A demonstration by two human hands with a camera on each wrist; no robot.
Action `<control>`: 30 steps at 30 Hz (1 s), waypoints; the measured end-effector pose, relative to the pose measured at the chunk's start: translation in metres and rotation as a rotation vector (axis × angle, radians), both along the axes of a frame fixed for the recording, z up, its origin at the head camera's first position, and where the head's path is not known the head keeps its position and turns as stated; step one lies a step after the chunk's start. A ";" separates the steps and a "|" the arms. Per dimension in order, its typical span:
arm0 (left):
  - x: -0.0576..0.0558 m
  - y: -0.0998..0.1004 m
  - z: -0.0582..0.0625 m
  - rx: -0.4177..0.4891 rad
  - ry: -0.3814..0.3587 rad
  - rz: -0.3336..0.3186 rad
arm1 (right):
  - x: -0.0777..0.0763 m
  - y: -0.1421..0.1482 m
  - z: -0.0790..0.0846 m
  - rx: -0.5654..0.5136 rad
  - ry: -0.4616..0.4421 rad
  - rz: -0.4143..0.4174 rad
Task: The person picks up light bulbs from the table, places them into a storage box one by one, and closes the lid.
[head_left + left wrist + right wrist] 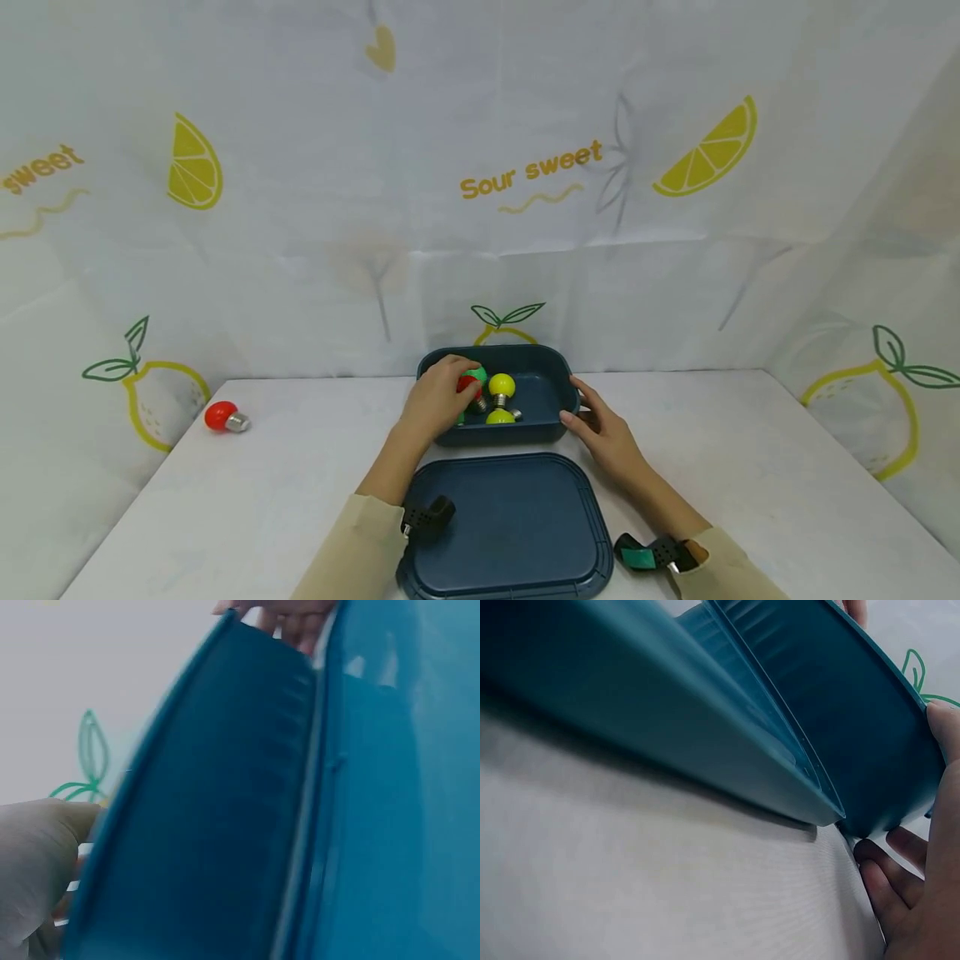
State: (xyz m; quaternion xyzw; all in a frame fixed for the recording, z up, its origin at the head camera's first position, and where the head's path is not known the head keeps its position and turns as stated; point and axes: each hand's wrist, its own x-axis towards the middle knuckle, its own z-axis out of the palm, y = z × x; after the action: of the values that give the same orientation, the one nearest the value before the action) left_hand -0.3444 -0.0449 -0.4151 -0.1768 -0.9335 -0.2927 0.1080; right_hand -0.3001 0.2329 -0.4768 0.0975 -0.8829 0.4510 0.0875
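In the head view a dark blue box (510,435) holds several small light bulbs. My left hand (435,398) reaches over its left side and pinches a red light bulb (468,385) between thumb and fingers. Close to those fingers lie a green bulb (477,375) and a yellow bulb (502,385), with another yellow bulb (500,416) near the front wall. My right hand (606,435) grips the box's right end, thumb at the front corner. The right wrist view shows that hand (919,892) against the box wall (870,742). In the left wrist view the box wall hides the bulbs.
The box's dark blue lid (510,525) lies flat on the white table in front of it, under my left wrist. A lone red bulb (225,417) sits at the table's far left. A printed cloth (450,292) hangs behind the table.
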 end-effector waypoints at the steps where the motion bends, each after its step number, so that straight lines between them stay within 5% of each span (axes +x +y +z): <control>1: 0.001 -0.002 0.003 0.002 0.009 0.002 | 0.000 0.000 0.000 0.003 0.005 0.001; 16: 0.022 -0.045 0.044 0.048 0.080 0.108 | 0.001 -0.004 -0.003 0.012 0.005 0.020; 30: 0.037 -0.109 0.058 0.001 0.124 0.187 | 0.000 -0.001 0.005 0.024 -0.005 0.017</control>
State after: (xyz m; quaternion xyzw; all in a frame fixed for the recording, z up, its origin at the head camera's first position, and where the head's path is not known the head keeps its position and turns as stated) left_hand -0.3074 -0.1538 -0.3569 -0.1064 -0.9373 -0.2704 0.1925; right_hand -0.2998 0.2318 -0.4715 0.1049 -0.8877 0.4411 0.0806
